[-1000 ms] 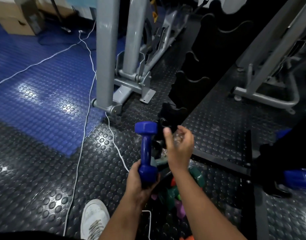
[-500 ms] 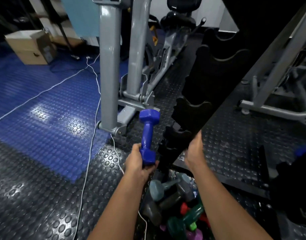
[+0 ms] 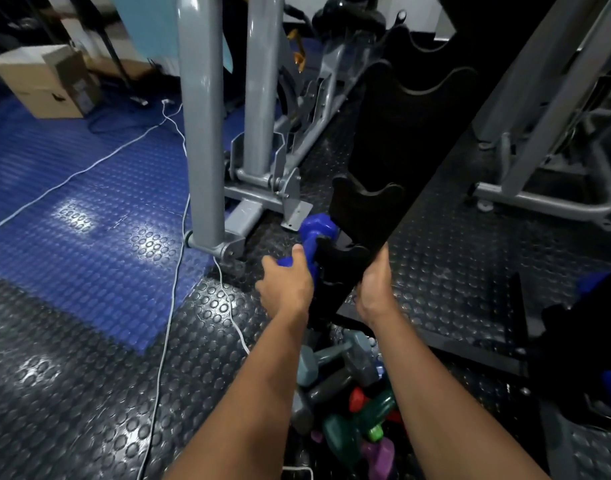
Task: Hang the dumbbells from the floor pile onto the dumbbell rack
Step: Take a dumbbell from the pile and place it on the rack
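Head camera, looking down along two bare forearms at a gym floor (image 3: 89, 393) of dark studded rubber, with a blue studded mat (image 3: 72, 188) covering its far left part. The left hand (image 3: 286, 285) has its fingers clamped on the near end of a blue dumbbell (image 3: 316, 233), which points away from the person and lies against the left side of a black dumbbell rack (image 3: 394, 168); its far head sits beside one of the rack's lower curved cradles, and whether it rests in a cradle cannot be told. The right hand (image 3: 375, 284) grips the right edge of the rack's slanted black board, fingers wrapped out of sight behind it. Between the forearms, at the foot of the rack, lies the floor pile (image 3: 345, 403) of dumbbells in grey, teal, green, red and purple, heaped and touching. A grey machine frame (image 3: 203, 133) stands upright on the floor just left of the rack. A white cable (image 3: 174, 289) trails across the floor past it. A cardboard box (image 3: 44, 81) sits on the blue mat at the far left.
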The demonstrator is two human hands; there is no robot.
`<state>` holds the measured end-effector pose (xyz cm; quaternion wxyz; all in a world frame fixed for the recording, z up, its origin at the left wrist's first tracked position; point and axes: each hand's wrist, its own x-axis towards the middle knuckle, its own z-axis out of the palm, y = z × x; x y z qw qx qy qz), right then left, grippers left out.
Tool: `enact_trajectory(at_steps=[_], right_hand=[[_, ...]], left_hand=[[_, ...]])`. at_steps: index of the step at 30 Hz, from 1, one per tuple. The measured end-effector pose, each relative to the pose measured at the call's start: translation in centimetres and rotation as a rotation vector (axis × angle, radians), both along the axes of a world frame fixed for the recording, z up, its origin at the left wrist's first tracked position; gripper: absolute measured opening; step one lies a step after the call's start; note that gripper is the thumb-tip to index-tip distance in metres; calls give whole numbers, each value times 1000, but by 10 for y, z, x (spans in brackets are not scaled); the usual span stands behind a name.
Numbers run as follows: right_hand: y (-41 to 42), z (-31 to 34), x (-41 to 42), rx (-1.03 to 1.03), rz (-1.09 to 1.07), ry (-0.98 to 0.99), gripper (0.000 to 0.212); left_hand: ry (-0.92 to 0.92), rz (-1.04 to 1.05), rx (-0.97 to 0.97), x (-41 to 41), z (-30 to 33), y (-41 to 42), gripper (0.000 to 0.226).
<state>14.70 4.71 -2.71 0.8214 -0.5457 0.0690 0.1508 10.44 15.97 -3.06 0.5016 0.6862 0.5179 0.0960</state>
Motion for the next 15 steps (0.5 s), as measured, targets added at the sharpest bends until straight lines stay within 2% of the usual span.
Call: enact_trajectory(at_steps=[3, 7, 15], right_hand=[[3, 0, 2, 39, -28, 9, 43], [1, -4, 1, 106, -18, 35, 52], [1, -7, 5, 125, 22, 49, 52]], left_hand=[[-31, -113, 200, -12, -9, -5, 65], [-101, -169, 295, -26, -24, -14, 57], [-201, 9, 101, -15, -30, 4, 40]])
